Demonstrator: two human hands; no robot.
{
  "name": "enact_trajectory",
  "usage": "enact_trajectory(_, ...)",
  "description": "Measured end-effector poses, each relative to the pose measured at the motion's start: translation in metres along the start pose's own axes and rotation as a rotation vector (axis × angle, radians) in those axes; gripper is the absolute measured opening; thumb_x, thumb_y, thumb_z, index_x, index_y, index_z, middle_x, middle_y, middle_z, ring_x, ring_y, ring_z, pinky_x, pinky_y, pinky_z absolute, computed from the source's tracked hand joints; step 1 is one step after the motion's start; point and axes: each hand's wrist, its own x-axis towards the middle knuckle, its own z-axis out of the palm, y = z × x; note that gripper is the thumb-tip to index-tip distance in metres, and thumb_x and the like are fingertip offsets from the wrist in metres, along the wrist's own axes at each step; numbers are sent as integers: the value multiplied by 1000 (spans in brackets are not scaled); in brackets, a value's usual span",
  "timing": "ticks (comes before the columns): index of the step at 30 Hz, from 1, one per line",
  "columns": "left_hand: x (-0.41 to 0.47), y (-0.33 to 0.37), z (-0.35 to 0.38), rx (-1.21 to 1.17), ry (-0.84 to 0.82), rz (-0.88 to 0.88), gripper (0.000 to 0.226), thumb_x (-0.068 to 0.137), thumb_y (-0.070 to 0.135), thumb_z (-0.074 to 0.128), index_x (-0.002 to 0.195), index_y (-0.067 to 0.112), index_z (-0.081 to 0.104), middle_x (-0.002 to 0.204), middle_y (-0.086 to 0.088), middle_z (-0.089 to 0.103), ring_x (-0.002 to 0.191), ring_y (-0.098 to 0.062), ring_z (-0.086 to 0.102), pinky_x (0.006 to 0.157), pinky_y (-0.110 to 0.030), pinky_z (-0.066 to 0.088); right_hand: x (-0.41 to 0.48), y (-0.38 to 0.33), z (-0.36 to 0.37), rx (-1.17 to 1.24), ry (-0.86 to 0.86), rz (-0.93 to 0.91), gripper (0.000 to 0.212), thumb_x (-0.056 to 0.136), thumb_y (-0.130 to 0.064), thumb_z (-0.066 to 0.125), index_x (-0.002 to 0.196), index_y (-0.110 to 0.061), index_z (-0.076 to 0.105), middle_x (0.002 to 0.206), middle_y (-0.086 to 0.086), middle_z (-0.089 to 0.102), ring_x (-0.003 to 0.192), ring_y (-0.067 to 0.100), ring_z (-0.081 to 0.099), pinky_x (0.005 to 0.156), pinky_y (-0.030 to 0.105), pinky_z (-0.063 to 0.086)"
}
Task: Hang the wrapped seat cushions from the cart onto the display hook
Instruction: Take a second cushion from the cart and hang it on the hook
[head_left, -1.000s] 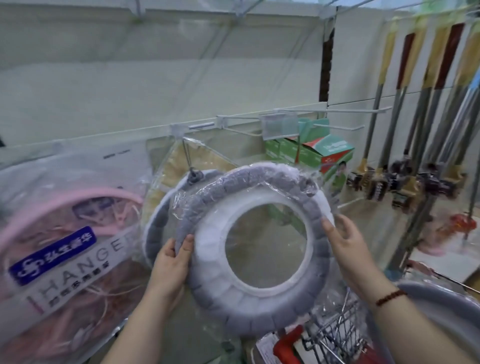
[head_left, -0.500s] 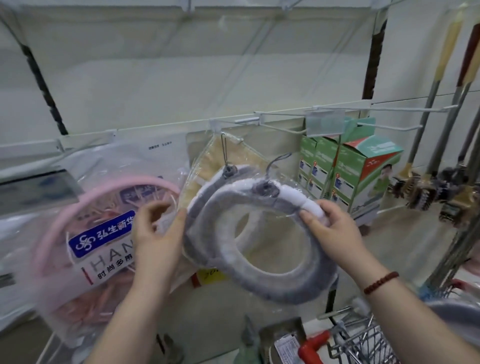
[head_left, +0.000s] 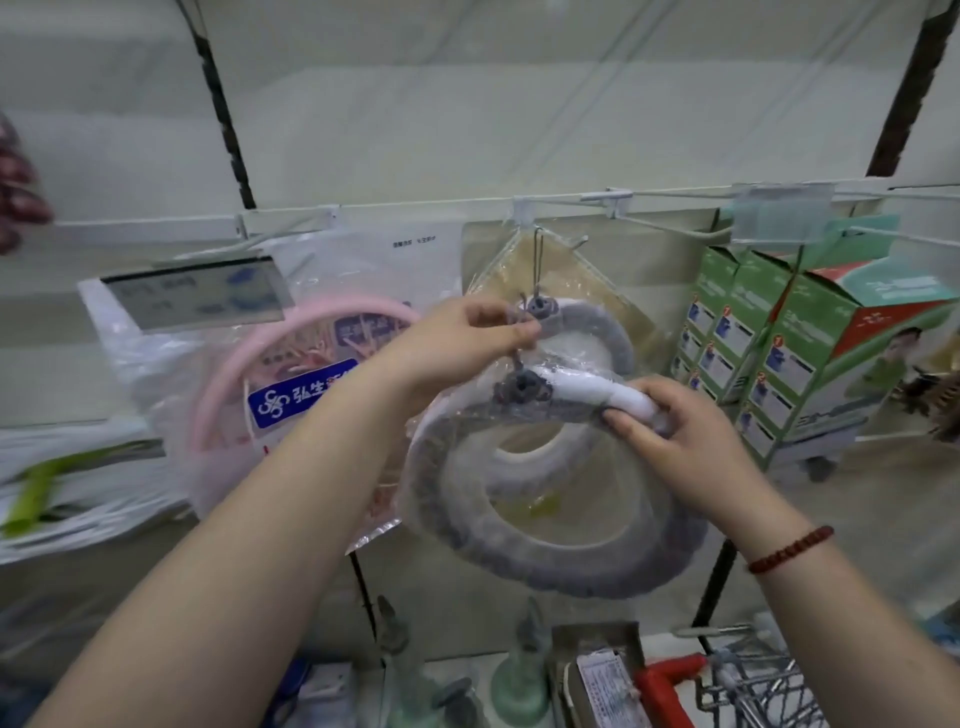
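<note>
Shelving behind; left hand (head_left: 457, 343) pinches cord (head_left: 514, 332), right hand (head_left: 675, 431) grips cushion (head_left: 545, 561) rim.

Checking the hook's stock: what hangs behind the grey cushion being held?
Behind the held cushion hangs a second grey wrapped cushion, with a tan packet behind that. The front cushion and both hands cover their lower parts.

Cart (head_left: 753, 691) cut off at bottom edge

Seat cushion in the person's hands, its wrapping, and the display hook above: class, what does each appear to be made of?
Seat cushion: soft plush fabric, grey and white, matte, with a fuzzy ribbed surface. Wrapping: thin clear plastic film, glossy and crinkled. Display hook: probably white-coated metal wire, thin, rigid and smooth.
</note>
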Motion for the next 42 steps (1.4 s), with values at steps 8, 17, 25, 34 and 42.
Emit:
enact_trajectory(8, -6, -5, -7, -228, -94, 1, 12, 73, 26, 77, 84, 25, 74, 88, -3, 67, 91, -18, 59, 96, -38, 43, -3, 7, 3, 86, 7, 10, 12, 84, -25, 70, 96, -21, 69, 87, -10, 67, 81, 3, 60, 68, 22, 46)
enact_trajectory(17, -13, 0, -11, 93, -136, 89, 37, 71, 24, 81, 105, 28, 66, 105, 3, 68, 103, -9, 65, 98, -30, 49, -10, 8, 0, 137, 14, 24, 12, 84, -20, 70, 94, -25, 67, 87, -14, 65, 79, -11, 56, 66, 6, 41)
enact_trajectory(25, -9, 7, -8, 149, 14, 159, 10, 82, 18, 71, 84, 27, 71, 85, 8, 74, 86, -6, 70, 87, -24, 54, -11, 16, -2, 134, 33, 48, 11, 84, -23, 70, 95, -24, 68, 89, -13, 67, 85, -2, 59, 65, 8, 42)
enact_trajectory(34, 2, 25, -3, -16, 50, 48, 12, 91, 13, 53, 83, 18, 60, 70, 0, 57, 72, -15, 59, 79, -35, 50, -8, 13, -5, 130, 18, 51, 12, 85, -25, 69, 95, -29, 66, 90, -16, 66, 83, -10, 57, 67, 6, 41)
enact_trajectory(42, 36, 61, 1, 145, 196, 53, 14, 79, 27, 65, 82, 20, 53, 68, 3, 50, 64, -17, 44, 62, -29, 37, 8, 4, -15, 176, 144, 74, 11, 86, -23, 68, 85, -33, 63, 81, -12, 65, 72, -13, 57, 60, 5, 41)
